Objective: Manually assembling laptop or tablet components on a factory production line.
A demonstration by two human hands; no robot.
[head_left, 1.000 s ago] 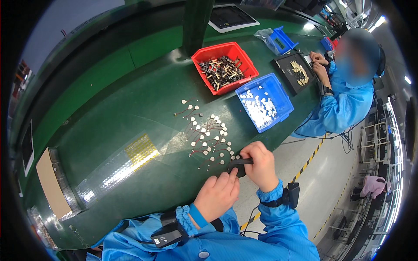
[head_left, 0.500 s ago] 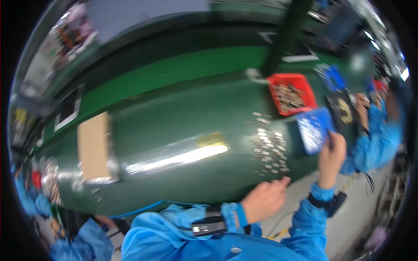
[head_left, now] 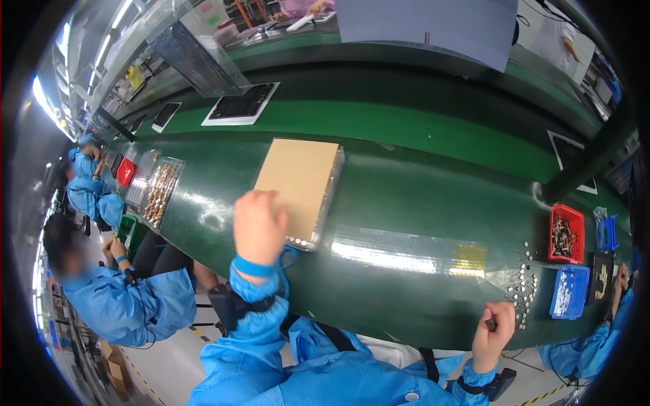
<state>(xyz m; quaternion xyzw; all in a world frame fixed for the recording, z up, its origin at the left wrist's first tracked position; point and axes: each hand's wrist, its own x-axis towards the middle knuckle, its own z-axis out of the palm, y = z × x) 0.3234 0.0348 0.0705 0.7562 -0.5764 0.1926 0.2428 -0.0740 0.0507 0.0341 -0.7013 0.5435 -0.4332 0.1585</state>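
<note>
My left hand [head_left: 261, 227] is at the near left corner of a tan cardboard sheet [head_left: 298, 177], thumb apart from the fingers. The sheet lies on a clear plastic tray [head_left: 330, 210], where white round pieces show along the near edge. Whether the fingers touch the sheet cannot be told. Near the table's front edge, my right hand [head_left: 497, 335] is closed on a small dark object [head_left: 491, 325], its kind not clear. Small whitish pieces [head_left: 521, 287] lie scattered just beyond that hand. To their right is a blue bin [head_left: 570, 291] holding white pieces.
A red bin [head_left: 567, 237] of small metal parts stands behind the blue one. A clear plastic strip [head_left: 399, 250] with a yellow patch lies mid-table. Trays of brownish parts [head_left: 162, 189] are at the left. A green post [head_left: 589, 152] rises at right. Co-workers sit at both sides.
The view has swung left. My left hand has gone from the scattered pieces to the cardboard sheet. My right hand has come off the blue bin's edge toward the table's front.
</note>
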